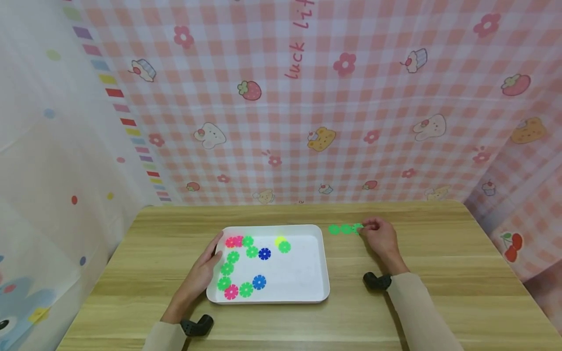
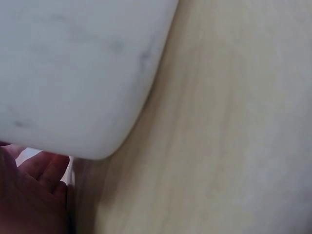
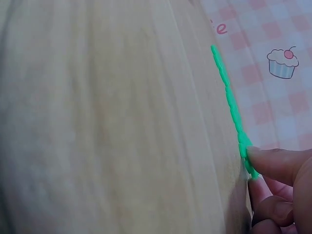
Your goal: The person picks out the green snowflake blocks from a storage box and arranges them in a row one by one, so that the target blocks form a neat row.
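**Green snowflake discs in a row beside the tray**

Green snowflake discs [image 1: 346, 229] lie flat on the wooden table [image 1: 439, 273], just beyond the far right corner of the white tray [image 1: 303, 287]. You can count three in the head view, but the end one sits half under your right hand [image 1: 381, 239], so its outline is cut off. Your right fingertips [image 3: 273, 163] pinch that end disc; in the right wrist view the row appears only edge-on, as a thin green line, and the other fingers curl out of frame.

Your left hand [image 1: 203, 270] rests against the tray's left rim, fingers straight and close together along its edge. The left wrist view shows little more than a blurred tray corner and part of your palm.

Inside the tray lie loose discs in green, pink, blue and yellow [image 1: 246, 263], mostly toward its left side. Several overlap, so an exact count is hard to make out.
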{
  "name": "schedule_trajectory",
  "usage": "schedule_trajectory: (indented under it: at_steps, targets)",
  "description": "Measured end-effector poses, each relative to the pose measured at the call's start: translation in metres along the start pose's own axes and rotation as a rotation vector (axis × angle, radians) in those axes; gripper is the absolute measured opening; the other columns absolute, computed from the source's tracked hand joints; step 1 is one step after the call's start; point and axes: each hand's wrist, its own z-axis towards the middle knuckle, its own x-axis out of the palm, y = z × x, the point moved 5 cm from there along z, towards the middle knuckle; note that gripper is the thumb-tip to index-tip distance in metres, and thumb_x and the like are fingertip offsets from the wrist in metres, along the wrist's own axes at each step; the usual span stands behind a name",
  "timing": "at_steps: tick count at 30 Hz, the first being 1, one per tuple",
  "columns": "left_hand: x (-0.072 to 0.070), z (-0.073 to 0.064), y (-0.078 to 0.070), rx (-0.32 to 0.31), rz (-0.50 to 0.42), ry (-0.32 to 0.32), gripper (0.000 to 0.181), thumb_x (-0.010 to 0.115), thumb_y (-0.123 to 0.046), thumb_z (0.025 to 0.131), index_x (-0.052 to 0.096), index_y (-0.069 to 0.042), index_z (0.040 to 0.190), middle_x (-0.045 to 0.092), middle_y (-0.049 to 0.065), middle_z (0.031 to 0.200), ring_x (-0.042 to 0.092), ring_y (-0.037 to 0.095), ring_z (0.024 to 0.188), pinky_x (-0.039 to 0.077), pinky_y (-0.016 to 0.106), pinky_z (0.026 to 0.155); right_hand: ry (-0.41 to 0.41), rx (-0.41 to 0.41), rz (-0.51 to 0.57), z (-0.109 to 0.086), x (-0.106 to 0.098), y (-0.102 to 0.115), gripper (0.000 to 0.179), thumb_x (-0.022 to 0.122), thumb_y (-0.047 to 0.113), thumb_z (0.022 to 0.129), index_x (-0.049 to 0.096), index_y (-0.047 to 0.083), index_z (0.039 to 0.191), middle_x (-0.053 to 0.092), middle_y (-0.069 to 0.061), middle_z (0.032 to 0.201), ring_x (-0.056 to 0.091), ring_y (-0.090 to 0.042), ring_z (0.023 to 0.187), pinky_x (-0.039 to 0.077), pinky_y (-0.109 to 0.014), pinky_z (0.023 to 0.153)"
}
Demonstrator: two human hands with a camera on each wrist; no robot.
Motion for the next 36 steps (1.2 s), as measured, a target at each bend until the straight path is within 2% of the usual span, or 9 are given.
schedule_trajectory:
  at_steps: [8,16,25,30,36]
  targets:
    - [0.0,0.0,0.0,-0.003,0.002,-0.002,0.053,0.027,-0.017,0.109,0.016,-0.024,0.16,0.008,0.003,0.167,0.0,0.024,0.154,0.001,0.052,0.123,-0.014,-0.005,-0.02,0.0,0.0,0.0,0.019,0.069,0.009,0.091,0.065,-0.002,0.105,0.062,-0.005,0.087,0.054,-0.015,0.076,0.043,-0.025,0.065]
    - [0.0,-0.001,-0.003,-0.003,0.002,-0.004,0.053,0.028,-0.019,0.109,0.015,-0.024,0.16,0.008,0.002,0.167,0.0,0.024,0.154,0.0,0.052,0.123,0.01,0.002,-0.014,0.0,-0.001,0.0,0.021,0.07,0.012,0.09,0.065,-0.001,0.106,0.062,-0.005,0.088,0.053,-0.015,0.076,0.044,-0.026,0.065]
    - [0.0,-0.001,-0.003,-0.002,0.004,0.005,0.053,0.028,-0.021,0.109,0.014,-0.024,0.16,0.006,0.003,0.167,-0.001,0.025,0.154,0.001,0.053,0.123,0.071,-0.013,0.027,0.002,-0.002,0.002,0.026,0.067,0.011,0.092,0.062,-0.003,0.113,0.064,-0.008,0.097,0.054,-0.012,0.082,0.045,-0.02,0.067]
    - [-0.001,-0.001,-0.001,0.001,0.003,0.003,0.053,0.028,-0.02,0.109,0.015,-0.024,0.16,0.007,0.003,0.167,-0.001,0.024,0.154,0.001,0.052,0.123,0.136,-0.048,0.056,0.0,0.006,0.019,0.031,0.066,0.01,0.093,0.061,-0.004,0.12,0.065,-0.013,0.106,0.056,-0.012,0.088,0.045,-0.02,0.068]
    - [0.0,0.0,-0.002,0.002,0.007,0.0,0.053,0.028,-0.02,0.109,0.015,-0.024,0.16,0.007,0.003,0.167,-0.001,0.024,0.154,0.001,0.053,0.123,0.25,-0.104,0.073,-0.008,0.027,0.06,0.033,0.064,0.014,0.094,0.06,-0.002,0.122,0.065,-0.01,0.103,0.059,-0.02,0.094,0.047,-0.027,0.077]
